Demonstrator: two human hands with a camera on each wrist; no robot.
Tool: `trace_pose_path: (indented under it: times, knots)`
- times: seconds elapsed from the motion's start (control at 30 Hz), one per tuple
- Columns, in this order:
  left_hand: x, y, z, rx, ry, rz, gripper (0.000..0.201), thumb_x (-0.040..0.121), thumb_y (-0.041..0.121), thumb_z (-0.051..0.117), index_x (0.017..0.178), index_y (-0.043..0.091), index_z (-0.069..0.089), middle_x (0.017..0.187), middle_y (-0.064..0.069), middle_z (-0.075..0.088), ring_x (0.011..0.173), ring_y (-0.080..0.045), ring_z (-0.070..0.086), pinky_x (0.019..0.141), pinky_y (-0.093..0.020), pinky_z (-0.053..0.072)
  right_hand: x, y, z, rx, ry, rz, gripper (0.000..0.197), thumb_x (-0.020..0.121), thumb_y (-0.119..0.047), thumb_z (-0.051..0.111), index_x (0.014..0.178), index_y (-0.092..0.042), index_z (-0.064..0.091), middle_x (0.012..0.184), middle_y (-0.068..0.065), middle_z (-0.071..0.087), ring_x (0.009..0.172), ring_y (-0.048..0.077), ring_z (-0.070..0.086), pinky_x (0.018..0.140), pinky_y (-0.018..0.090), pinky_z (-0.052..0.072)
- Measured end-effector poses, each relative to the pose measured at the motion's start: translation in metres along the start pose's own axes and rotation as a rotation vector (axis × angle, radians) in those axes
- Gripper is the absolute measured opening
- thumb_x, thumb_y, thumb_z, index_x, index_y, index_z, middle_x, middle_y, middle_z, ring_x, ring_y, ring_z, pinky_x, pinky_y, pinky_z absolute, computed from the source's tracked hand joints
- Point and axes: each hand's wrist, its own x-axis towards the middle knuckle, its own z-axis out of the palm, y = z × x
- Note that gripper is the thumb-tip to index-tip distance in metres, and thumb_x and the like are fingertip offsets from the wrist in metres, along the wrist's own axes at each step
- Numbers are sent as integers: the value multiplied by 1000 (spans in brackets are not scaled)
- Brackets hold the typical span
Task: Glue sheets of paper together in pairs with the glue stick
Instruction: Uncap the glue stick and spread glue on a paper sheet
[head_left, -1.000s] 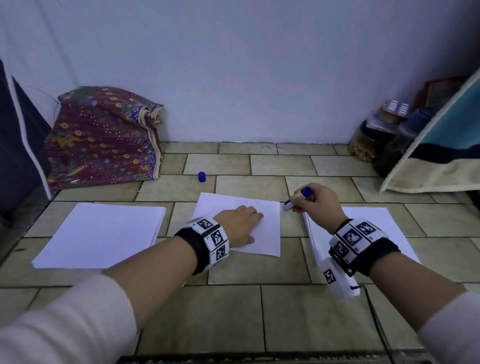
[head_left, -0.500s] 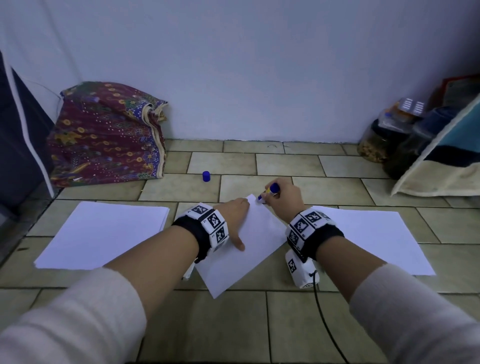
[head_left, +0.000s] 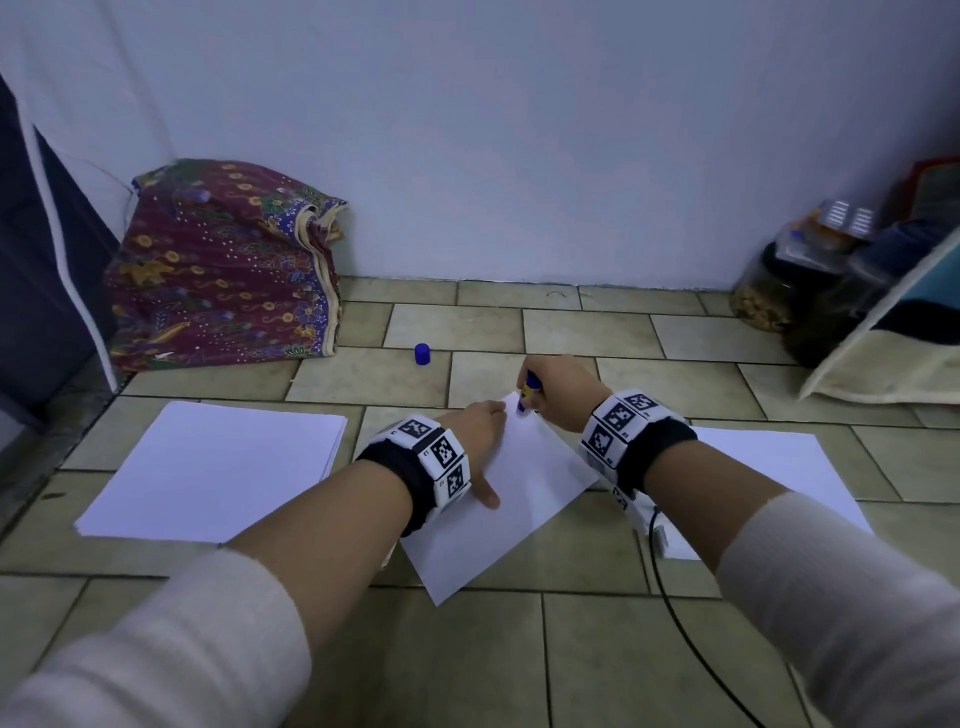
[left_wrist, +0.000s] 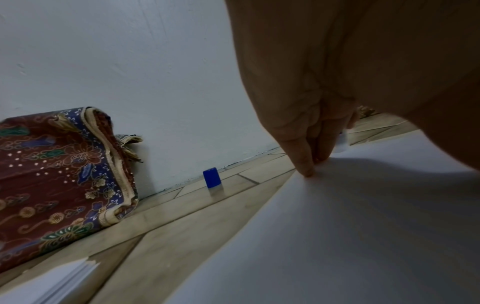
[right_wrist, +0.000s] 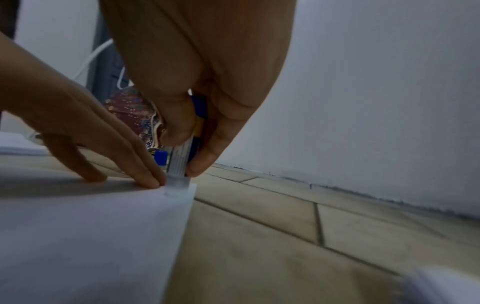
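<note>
On the tiled floor (head_left: 483, 654), a single sheet of paper (head_left: 524, 499), lying askew between two paper stacks. Left hand (head_left: 480, 434) flat, fingers straight, pinning the sheet near its far corner. Right hand (head_left: 558, 392) wrapped round the glue stick (right_wrist: 182, 162), upright, tip touching that corner. Thin, light, floppy stuff, likely to slide or wrinkle under the drag; best pinned close beside the tip. Blue cap (head_left: 423, 355) apart, nearer the wall.
</note>
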Motion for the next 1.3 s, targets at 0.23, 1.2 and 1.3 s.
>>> trace_pose_path:
  times: [0.23, 1.2, 1.3]
  knots:
    - [3, 0, 0, 50, -12, -12, 125, 64, 51, 83, 150, 3, 8, 158, -10, 14, 142, -24, 25, 113, -40, 32, -39, 21, -7, -18, -101, -35, 15, 89, -7, 61, 103, -10, 57, 99, 10, 66, 86, 25, 59, 72, 30, 46]
    - [-5, -3, 1, 216, 44, -62, 90, 73, 67, 65, 135, 9, 36, 138, -7, 36, 115, -24, 47, 86, -37, 46, -33, 17, -10, 376, 187, 115, 13, 85, -16, 66, 93, -9, 59, 94, 14, 67, 87, 29, 66, 80, 43, 56]
    - [-4, -10, 4, 248, 109, -61, 99, 73, 72, 62, 142, 8, 30, 150, -8, 25, 130, -25, 33, 102, -39, 38, -20, 9, -4, 312, 184, 129, 24, 85, -22, 67, 101, -5, 61, 98, 12, 64, 86, 25, 59, 77, 35, 51]
